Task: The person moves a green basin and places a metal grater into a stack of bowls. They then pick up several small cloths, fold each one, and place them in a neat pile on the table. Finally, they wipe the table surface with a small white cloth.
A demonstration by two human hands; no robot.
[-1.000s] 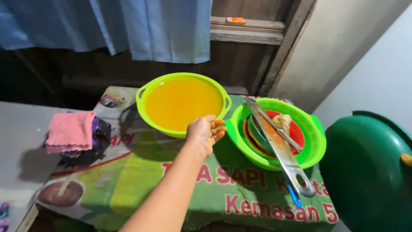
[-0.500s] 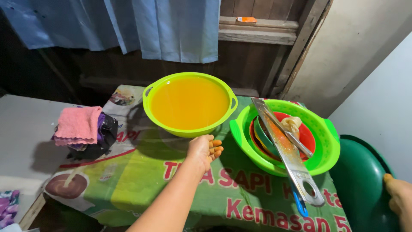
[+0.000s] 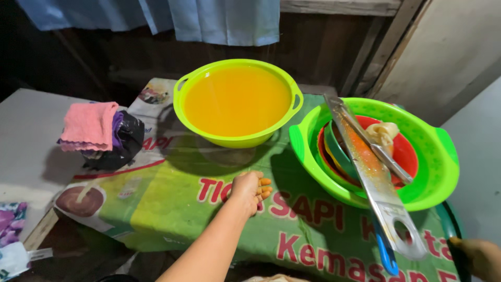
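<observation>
My left hand (image 3: 249, 189) hovers over the green printed plastic sheet (image 3: 172, 209), just in front of the lime-green bowl (image 3: 235, 140) full of orange-yellow liquid. Its fingers are curled in with nothing between them, and the fingertips are stained orange. My right hand (image 3: 477, 258) shows only partly at the bottom right corner. It grips the rim of a dark green round container (image 3: 448, 224).
A lime-green basin (image 3: 438, 156) on the right holds stacked coloured bowls, a red plate, a pale lump and a long metal grater (image 3: 376, 177). A pink cloth (image 3: 88, 125) lies on a black bag at the left. Wooden wall and blue curtain behind.
My left hand has drawn back from the yellow-filled bowl toward me. My right hand has come into view at the bottom right, on the dark green container.
</observation>
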